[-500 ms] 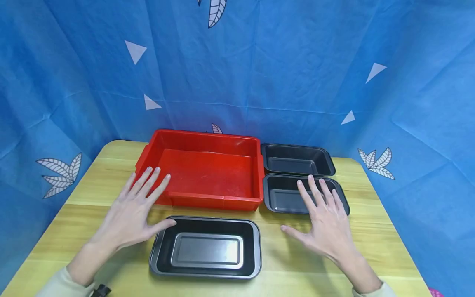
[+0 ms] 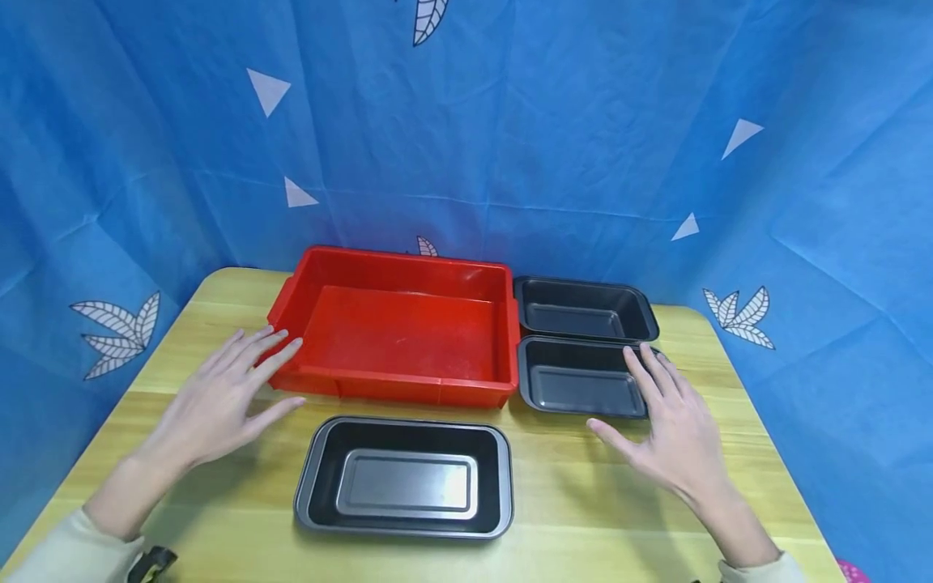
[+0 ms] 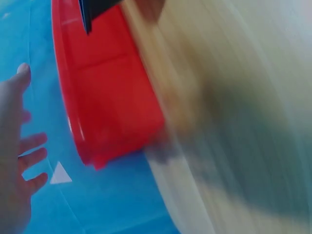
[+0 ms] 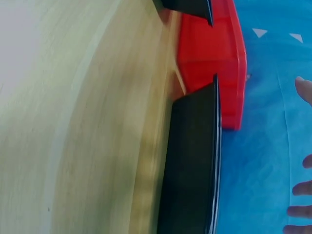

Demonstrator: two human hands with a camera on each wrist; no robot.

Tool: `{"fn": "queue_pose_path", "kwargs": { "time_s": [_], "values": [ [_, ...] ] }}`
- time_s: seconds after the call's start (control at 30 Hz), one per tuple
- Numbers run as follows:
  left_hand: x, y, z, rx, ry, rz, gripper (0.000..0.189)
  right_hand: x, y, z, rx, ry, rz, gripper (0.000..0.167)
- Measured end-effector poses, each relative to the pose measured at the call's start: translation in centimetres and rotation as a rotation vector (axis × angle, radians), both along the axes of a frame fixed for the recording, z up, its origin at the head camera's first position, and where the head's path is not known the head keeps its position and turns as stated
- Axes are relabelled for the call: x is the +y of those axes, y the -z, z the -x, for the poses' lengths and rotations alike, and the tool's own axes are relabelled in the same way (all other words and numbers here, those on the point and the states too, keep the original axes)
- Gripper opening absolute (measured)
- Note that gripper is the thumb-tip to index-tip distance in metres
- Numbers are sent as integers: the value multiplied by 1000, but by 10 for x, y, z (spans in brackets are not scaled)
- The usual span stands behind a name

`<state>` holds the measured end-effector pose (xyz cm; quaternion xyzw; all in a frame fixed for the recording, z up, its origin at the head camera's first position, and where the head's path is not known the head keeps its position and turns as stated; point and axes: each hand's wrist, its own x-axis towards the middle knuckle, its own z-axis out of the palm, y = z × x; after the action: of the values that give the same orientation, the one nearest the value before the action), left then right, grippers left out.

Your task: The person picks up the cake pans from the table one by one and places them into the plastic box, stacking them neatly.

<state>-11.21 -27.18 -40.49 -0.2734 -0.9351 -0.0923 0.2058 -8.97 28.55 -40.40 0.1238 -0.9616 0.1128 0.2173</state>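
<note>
Hands (image 2: 213,411) (image 2: 681,437), two, spread and empty; three dark pans (image 2: 406,484) (image 2: 579,390) (image 2: 572,320); one red tray (image 2: 401,332).

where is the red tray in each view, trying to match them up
Head: red tray near the middle, slightly left.
Left wrist: red tray at upper left.
Right wrist: red tray at the top, right of centre.
Shared landmark: the blue cloth.

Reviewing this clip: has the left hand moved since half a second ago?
Yes, leftward in the head view, judged against the front pan: the left hand overlapped the pan's far left corner earlier and now shows apart from it.
</note>
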Motion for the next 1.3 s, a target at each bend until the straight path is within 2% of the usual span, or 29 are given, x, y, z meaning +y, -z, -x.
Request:
{"fn": "queue_pose_path", "kwargs": {
  "time_s": [0.17,0.23,0.3,0.57,0.77,0.9,0.93,1.03,1.07,1.17,1.3],
  "values": [
    [-12,1,9,42,24,-32,71,12,-4,2,-63,41,80,102],
    [-15,2,13,67,34,-34,73,16,-5,3,-100,62,102,99],
    [-18,4,16,86,40,-35,85,21,-7,3,-131,82,118,96],
    [-28,10,25,136,80,-48,80,39,-9,8,-227,168,175,85],
    [-32,14,26,124,82,-46,79,52,-6,12,-254,189,235,75],
    [-34,17,27,112,93,-41,77,58,-3,16,-282,212,270,75],
    [-35,18,27,106,93,-38,71,60,-3,17,-288,223,273,75],
    [-35,19,27,93,83,-19,38,64,0,20,-308,254,286,77],
    [-35,19,27,90,80,-13,34,66,1,21,-312,264,286,77],
    [-34,19,28,84,69,9,46,70,4,23,-329,274,304,78],
    [-35,19,29,87,72,37,47,76,8,26,-336,279,324,77]
  ]
}}
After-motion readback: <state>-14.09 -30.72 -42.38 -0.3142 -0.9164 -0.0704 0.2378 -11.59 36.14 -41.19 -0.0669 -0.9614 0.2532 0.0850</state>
